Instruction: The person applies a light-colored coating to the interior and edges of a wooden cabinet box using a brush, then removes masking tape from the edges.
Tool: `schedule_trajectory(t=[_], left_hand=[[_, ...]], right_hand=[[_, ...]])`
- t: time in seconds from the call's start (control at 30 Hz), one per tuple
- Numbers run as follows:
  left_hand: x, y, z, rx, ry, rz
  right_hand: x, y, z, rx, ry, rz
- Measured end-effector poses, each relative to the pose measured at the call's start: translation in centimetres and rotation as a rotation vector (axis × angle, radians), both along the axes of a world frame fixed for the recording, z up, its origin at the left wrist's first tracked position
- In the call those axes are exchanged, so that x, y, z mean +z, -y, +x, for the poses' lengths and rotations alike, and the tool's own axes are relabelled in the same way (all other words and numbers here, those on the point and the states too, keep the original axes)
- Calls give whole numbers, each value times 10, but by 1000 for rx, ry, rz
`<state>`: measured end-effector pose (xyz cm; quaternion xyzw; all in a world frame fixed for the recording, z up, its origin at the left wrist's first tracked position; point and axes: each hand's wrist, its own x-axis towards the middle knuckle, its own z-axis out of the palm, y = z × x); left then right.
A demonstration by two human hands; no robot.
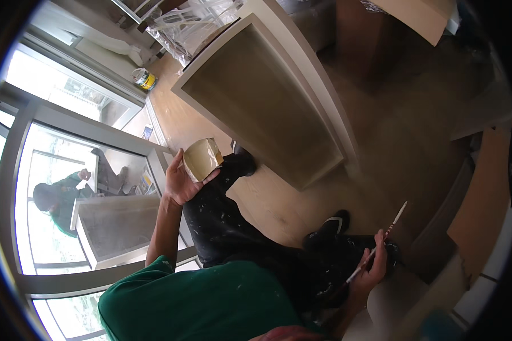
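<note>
Container (213, 153), squarish and glossy-walled

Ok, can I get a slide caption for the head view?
Left hand holds an open container, right hand a slim stick, near a framed panel.

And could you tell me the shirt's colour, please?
The shirt is dark green with pale specks, clearest in the head view.
</note>
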<state>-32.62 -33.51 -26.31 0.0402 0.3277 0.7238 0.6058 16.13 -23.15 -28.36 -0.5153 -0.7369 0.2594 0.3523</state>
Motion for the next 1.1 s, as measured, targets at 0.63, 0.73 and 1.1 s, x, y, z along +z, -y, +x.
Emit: schedule_trajectory(t=[0.63,0.73,1.1], left_hand=[[29,-179,305,-929,3,112],[30,-202,379,-1100,50,146],[-12,-208,639,-1189,-137,140]], right_hand=[[88,76,99,-522,-436,241],[82,99,146,-779,-195,334],[35,104,246,-960,214,286]])
